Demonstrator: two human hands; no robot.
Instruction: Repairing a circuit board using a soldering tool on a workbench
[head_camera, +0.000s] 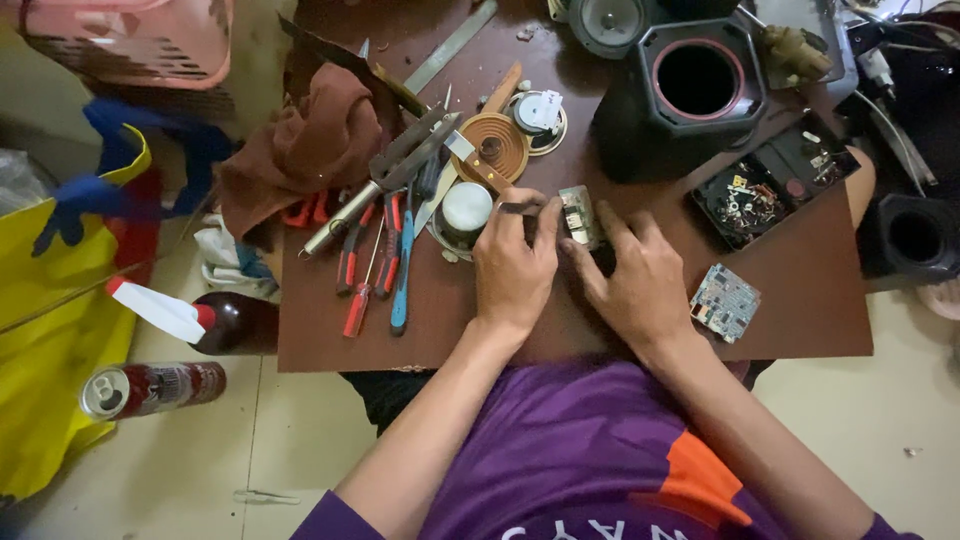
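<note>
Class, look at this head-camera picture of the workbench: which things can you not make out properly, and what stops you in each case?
Head view only:
- Small circuit part: half covered by the right hand; its components are too small to identify.
- Thin tool in the left hand: only a dark end shows past the fingers.
- Pink basket: cut off by the top edge.
- Parts in the black tray: too small.

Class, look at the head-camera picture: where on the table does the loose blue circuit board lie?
The blue circuit board lies near the table's front edge, just beyond the right hand.
</note>
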